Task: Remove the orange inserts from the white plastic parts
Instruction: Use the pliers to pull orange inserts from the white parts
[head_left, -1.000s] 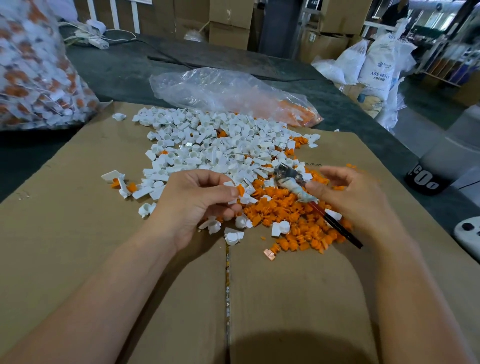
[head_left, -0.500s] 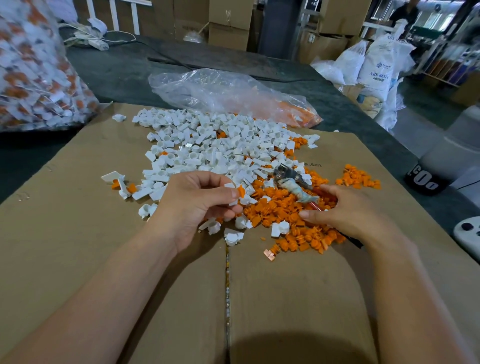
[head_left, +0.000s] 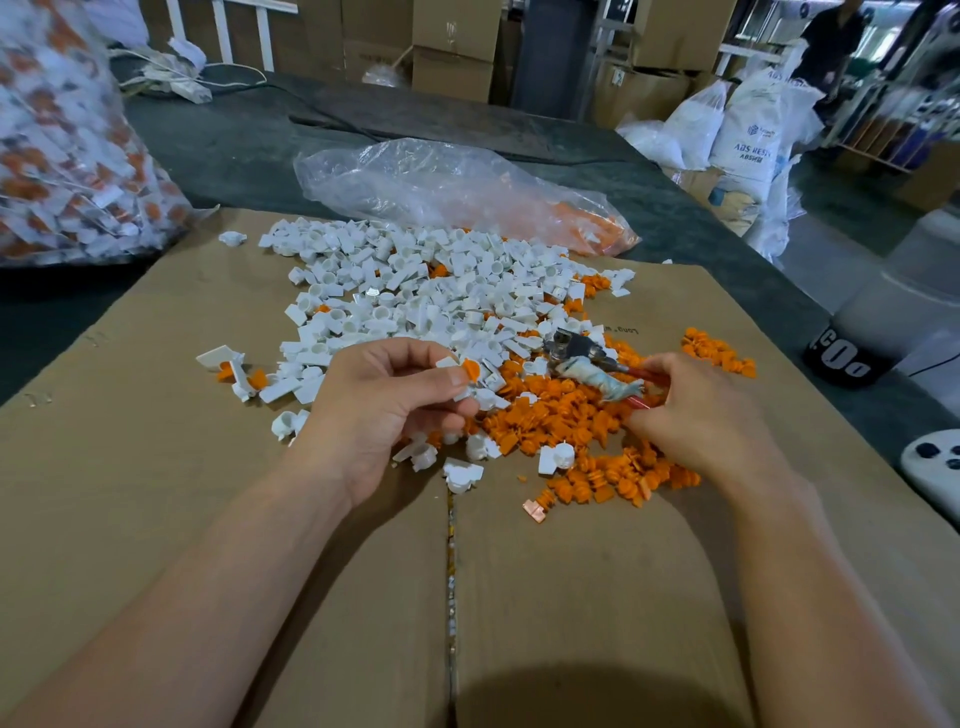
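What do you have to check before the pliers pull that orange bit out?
1. White part pinched in the left hand: ok.
2. Orange insert poking out, not covered by fingers: ok.
3. Right hand gripping the pliers by the handle: ok.
4. Pliers' tip on the orange insert: not ok, it is apart from it, off to the right.
5. Pliers' jaws open enough to bite: cannot tell.

A warehouse or factory floor; stacked cartons (head_left: 452, 47); resin sacks (head_left: 753, 130); bagged parts (head_left: 57, 156).
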